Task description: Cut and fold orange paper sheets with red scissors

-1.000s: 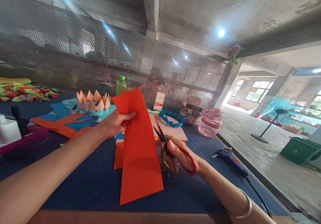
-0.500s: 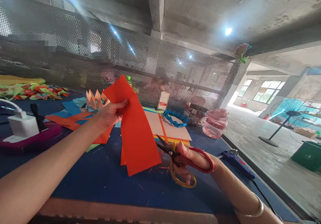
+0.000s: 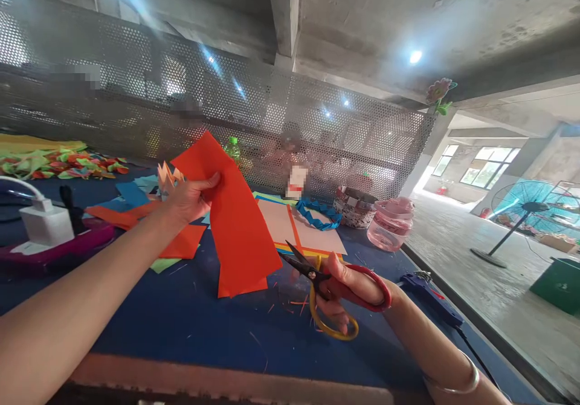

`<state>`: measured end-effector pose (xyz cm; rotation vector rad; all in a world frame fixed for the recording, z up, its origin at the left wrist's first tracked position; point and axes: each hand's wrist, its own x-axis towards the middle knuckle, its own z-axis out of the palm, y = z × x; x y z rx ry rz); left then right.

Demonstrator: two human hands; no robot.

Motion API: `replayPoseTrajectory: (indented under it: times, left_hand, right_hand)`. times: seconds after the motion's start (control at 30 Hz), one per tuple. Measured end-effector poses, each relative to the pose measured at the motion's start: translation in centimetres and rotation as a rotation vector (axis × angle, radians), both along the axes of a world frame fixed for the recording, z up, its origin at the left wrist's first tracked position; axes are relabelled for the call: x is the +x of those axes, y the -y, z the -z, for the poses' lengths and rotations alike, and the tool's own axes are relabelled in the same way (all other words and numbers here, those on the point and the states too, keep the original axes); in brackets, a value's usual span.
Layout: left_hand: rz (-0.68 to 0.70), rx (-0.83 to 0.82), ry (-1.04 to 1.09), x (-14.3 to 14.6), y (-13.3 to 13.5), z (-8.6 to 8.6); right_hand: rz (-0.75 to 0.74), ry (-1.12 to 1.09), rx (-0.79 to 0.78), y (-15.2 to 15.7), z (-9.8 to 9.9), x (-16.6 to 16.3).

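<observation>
Left hand [image 3: 190,196]: grip closed on the upper end of one orange paper sheet [image 3: 235,230], thumb on top. The sheet's long axis ran from that hand down and to the right, and its free lower end hung just over the blue table [image 3: 181,326]. Right hand [image 3: 348,287]: grip closed through the handles of one pair of scissors [image 3: 317,278]. The blades were slightly parted, with the tips pointing left toward the sheet's lower edge, near it but not touching. The right hand was the nearer to that free end. Also counted: one glue gun [image 3: 428,299], one pink jar [image 3: 389,223], one green bottle [image 3: 232,148].
</observation>
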<state>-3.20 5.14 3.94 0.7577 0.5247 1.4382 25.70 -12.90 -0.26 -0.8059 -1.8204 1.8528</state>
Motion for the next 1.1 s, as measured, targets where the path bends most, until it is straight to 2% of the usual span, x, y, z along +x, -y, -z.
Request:
replayPoseTrajectory:
  times: [0.47,0.7,1.1]
  left_hand:
    - [-0.04,0.037,0.063,-0.7,0.0,-0.3]
    - [-0.065,0.036,0.083,-0.6,0.5,-0.7]
    - [-0.054,0.053,0.111,-0.6,0.3,-0.5]
  right_hand:
    - [-0.038,0.01,-0.022,0.3,0.1,0.2]
    - [-0.081,0.002,-0.025,0.5,-0.1,-0.9]
    - [-0.027,0.06,-0.007,0.8,-0.4,-1.4]
